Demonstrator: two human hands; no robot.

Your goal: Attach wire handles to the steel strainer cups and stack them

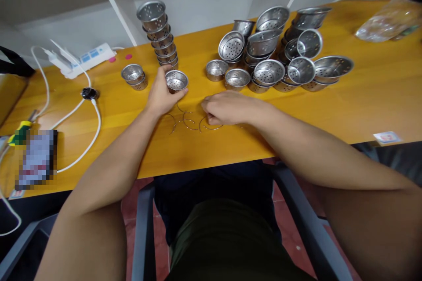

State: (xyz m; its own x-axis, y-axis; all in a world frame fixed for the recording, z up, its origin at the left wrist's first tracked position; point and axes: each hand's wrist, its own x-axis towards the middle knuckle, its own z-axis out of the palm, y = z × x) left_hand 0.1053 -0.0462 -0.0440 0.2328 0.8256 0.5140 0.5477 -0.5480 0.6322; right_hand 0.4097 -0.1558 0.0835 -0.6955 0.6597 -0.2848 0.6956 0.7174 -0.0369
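My left hand [162, 95] grips a small perforated metal cup [177, 81] standing on the table, thumb in front and fingers round its left side. Just behind it rises a tall stack of similar cups [163, 37]. My right hand [220, 108] is closed, low over the table, with its fingertips hidden underneath; whether it pinches anything cannot be seen. Several thin curved wires [188, 122] lie on the wood between and in front of my hands, some partly under the right one.
More perforated cups [269, 72] stand in clustered piles at right, and a short pair [133, 77] at left. A power strip [88, 60] with white cables, a screwdriver [21, 132] and a blurred-out flat object [36, 160] lie left. A clear plastic bag [384, 19] sits far right.
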